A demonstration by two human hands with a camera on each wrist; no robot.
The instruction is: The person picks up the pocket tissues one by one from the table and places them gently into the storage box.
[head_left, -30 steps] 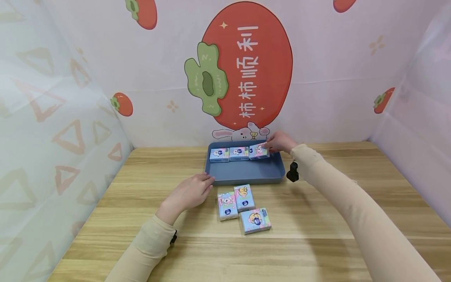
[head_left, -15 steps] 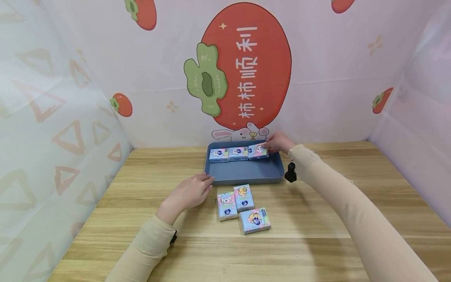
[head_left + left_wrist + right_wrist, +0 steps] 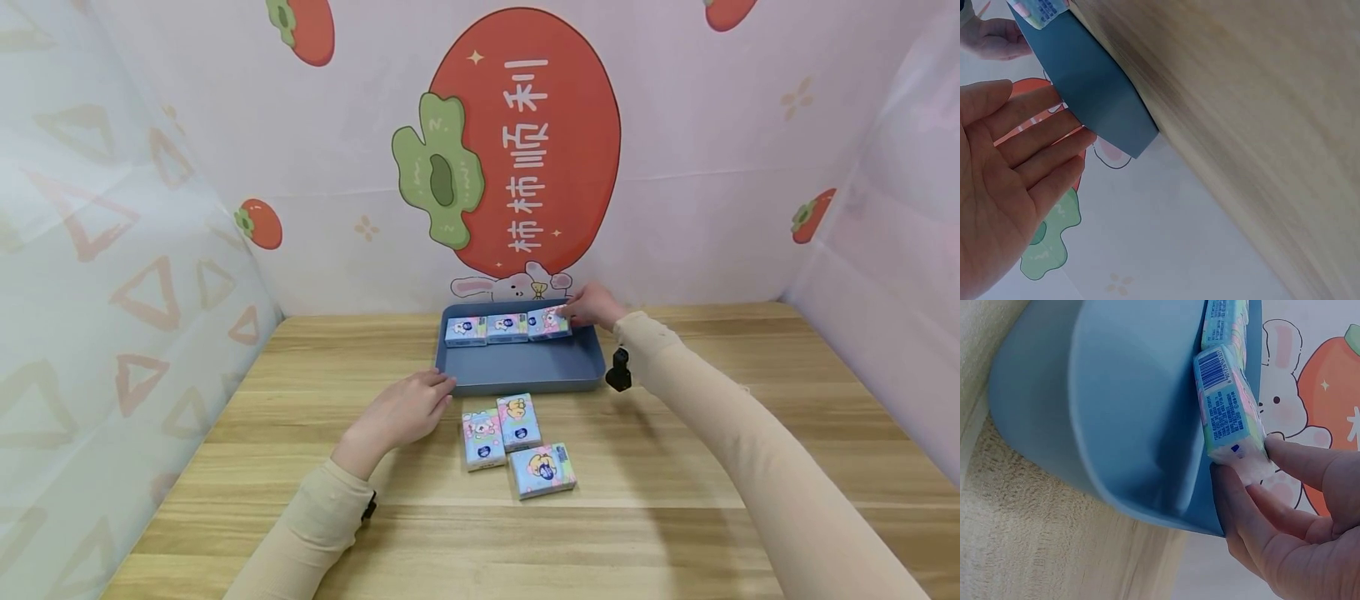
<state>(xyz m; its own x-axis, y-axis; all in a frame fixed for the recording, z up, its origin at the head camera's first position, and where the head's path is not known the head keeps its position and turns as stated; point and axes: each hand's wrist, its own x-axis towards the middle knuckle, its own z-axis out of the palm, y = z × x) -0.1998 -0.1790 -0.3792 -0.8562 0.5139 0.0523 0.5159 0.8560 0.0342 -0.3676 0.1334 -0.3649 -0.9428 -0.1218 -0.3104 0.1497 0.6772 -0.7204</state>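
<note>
A blue-grey tray (image 3: 525, 386) stands on the table near the back wall. Along its far side lies a row of small printed tissue packs, a left one (image 3: 466, 331), a middle one (image 3: 507, 327) and a right one (image 3: 549, 322). My right hand (image 3: 594, 305) pinches the end of the right tissue pack, slightly tilted at the tray's right end; the right wrist view shows thumb and fingers (image 3: 1291, 459) on the pack's end. With straight fingertips, my left hand (image 3: 401, 408) touches the tray's near left corner, its palm facing the left wrist camera.
In front of the tray lie more tissue packs on the wooden table (image 3: 637, 533): one at left (image 3: 483, 437), one beside it (image 3: 519, 422) and one nearer (image 3: 543, 471). A printed cloth wall (image 3: 697, 242) rises behind the table, with cloth sides left and right.
Nearly nothing moves. The view shifts slightly; my right hand keeps its pinch on the right tissue pack in the tray, and my left hand stays at the tray corner.
</note>
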